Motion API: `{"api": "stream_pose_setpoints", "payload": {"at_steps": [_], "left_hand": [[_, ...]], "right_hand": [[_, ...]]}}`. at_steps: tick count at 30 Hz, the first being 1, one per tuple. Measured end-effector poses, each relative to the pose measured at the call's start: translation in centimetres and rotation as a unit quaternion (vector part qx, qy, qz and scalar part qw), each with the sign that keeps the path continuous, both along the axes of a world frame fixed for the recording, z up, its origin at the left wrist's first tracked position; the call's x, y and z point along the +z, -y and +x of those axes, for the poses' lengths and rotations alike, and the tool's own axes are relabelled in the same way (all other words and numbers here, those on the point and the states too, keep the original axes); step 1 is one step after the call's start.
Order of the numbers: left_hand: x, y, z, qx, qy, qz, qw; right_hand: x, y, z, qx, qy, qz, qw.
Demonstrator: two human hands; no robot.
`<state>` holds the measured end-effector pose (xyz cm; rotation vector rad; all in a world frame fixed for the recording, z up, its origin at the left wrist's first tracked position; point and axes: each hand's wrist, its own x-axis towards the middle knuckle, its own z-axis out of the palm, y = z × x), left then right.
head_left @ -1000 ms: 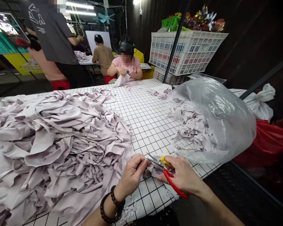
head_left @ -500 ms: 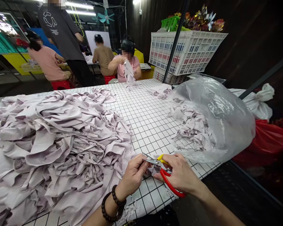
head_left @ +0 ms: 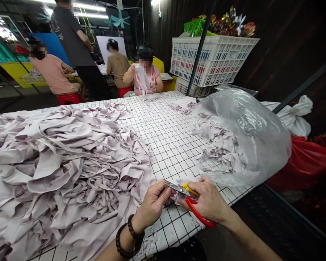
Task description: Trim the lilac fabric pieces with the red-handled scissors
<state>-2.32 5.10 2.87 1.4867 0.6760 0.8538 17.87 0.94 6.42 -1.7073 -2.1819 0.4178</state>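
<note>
My right hand (head_left: 210, 201) is wrapped round the handles of a pair of scissors (head_left: 197, 213), one yellow and one red. Their metal blades point left to the fingertips of my left hand (head_left: 155, 201). That hand is closed in a pinch on a small pale lilac fabric piece (head_left: 176, 197), mostly hidden behind the fingers and blades. A large heap of the same fabric (head_left: 70, 163) lies on the table to the left. Small fabric scraps (head_left: 149, 241) lie below my hands at the near edge.
A clear plastic bag (head_left: 263, 141) with cut fabric pieces (head_left: 222, 145) lies on the grid-patterned table (head_left: 165, 134) at right. Across the table sits a person (head_left: 148, 78) holding fabric. White crates (head_left: 212, 58) are stacked behind, near a slanted dark pole (head_left: 202, 43). Other people are farther back.
The blades look more closed together now, and both hands stay almost in place. Across the table, the person's fabric hangs lower and more spread. The standing person has turned.
</note>
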Motion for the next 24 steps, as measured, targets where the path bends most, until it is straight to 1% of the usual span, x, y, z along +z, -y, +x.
{"api": "stream_pose_setpoints", "payload": {"at_steps": [4, 5, 7, 9, 11, 12, 14, 15, 16, 17, 18, 19, 20, 21, 22, 23, 24], "left_hand": [[0.7, -0.2, 0.0, 0.0, -0.03, 0.015, 0.999], [0.8, -0.3, 0.1, 0.001, -0.051, 0.03, 0.998], [0.5, -0.6, 0.5, 0.019, -0.116, 0.089, 0.989], [-0.8, -0.8, 1.4, 0.057, -0.214, 0.166, 0.961], [-2.8, -0.9, 2.6, 0.077, -0.316, 0.227, 0.918], [-3.9, -0.9, 3.3, 0.072, -0.361, 0.244, 0.897], [-5.7, -1.1, 4.5, 0.032, -0.426, 0.252, 0.868], [-6.1, -1.5, 4.8, 0.009, -0.443, 0.246, 0.862], [-6.1, -2.0, 4.8, -0.008, -0.449, 0.236, 0.862], [-5.6, -2.8, 4.4, -0.013, -0.444, 0.226, 0.867], [-4.6, -3.9, 3.6, 0.001, -0.433, 0.22, 0.874], [-3.2, -5.2, 2.4, 0.036, -0.42, 0.219, 0.88], [-1.5, -6.7, 0.9, 0.093, -0.415, 0.23, 0.875], [0.3, -8.3, -1.0, 0.17, -0.422, 0.245, 0.856], [2.2, -10.0, -3.0, 0.243, -0.442, 0.267, 0.821], [3.9, -11.7, -5.1, 0.296, -0.473, 0.297, 0.775], [5.3, -13.3, -7.0, 0.322, -0.515, 0.314, 0.73]], "right_hand": [[-0.4, 0.1, 0.5, -0.006, -0.001, 0.0, 1.0], [-0.4, 0.1, 0.9, -0.014, -0.009, -0.012, 1.0], [-0.6, -0.1, 2.4, -0.047, -0.039, -0.057, 0.997], [-0.8, -0.6, 4.6, -0.11, -0.049, -0.104, 0.987], [-1.2, -1.8, 7.2, -0.201, 0.006, -0.115, 0.973], [-1.5, -2.7, 8.5, -0.247, 0.049, -0.105, 0.962], [-2.2, -4.7, 10.7, -0.318, 0.121, -0.08, 0.937], [-2.6, -5.8, 11.6, -0.334, 0.136, -0.071, 0.93], [-3.0, -7.0, 12.3, -0.339, 0.143, -0.064, 0.927], [-3.5, -8.0, 12.8, -0.336, 0.144, -0.06, 0.929], [-3.9, -8.9, 13.1, -0.327, 0.145, -0.058, 0.932], [-4.2, -9.7, 13.3, -0.316, 0.146, -0.056, 0.936], [-4.5, -10.2, 13.3, -0.305, 0.146, -0.054, 0.94], [-4.7, -10.6, 13.3, -0.294, 0.145, -0.05, 0.943], [-4.9, -10.8, 13.1, -0.285, 0.143, -0.044, 0.947], [-4.9, -10.9, 12.8, -0.278, 0.139, -0.037, 0.95], [-4.8, -10.8, 12.4, -0.271, 0.132, -0.026, 0.953]]}}
